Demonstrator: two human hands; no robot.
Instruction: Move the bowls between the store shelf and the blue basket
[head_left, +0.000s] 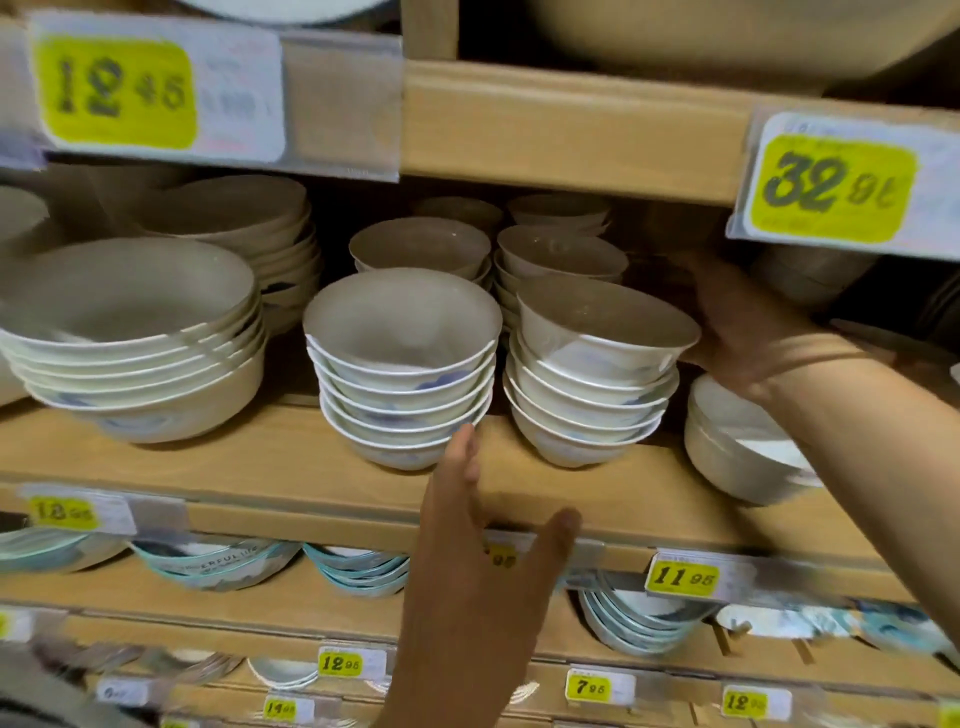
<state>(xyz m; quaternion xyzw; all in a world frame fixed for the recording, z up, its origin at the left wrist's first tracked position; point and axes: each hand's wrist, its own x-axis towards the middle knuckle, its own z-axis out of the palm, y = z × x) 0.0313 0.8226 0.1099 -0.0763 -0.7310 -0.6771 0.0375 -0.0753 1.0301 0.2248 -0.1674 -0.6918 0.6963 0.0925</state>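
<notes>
Shelf board of pale wood (291, 462) carries everything; landmark = middle stack of small white ceramic bowls with faint blue marks (405, 374). Left of the middle stack: bigger stack of wide shallow white bowls (140, 364). Just right of it, nearly touching: second stack of the same small white bowls (587, 400), with its top white bowl (602, 322) tilted, rim dipping to the right, not nested flat. Further right of the middle stack: low pile of plain white bowls (727, 447), partly behind the forearm. Right hand (743, 327) is against the far side of the tilted bowl; fingers run behind it into shadow and blur, so can't tell if it's grasped or only touched. Left hand (467, 571) is below and in front of the middle stack, fingers spread and released, holding nothing, fingertip near the bottom bowl. Yellow price tag reading 11.95 (680, 577) sits below and right of the middle stack. Blue basket not in view. Risks, my read: tilted bowl slides off if the right hand's hold is one-sided; glazed rims are slick. A sideways nudge could knock the neighbouring stacks together and chip them. Left hand coming up could clip the middle stack's base.
</notes>
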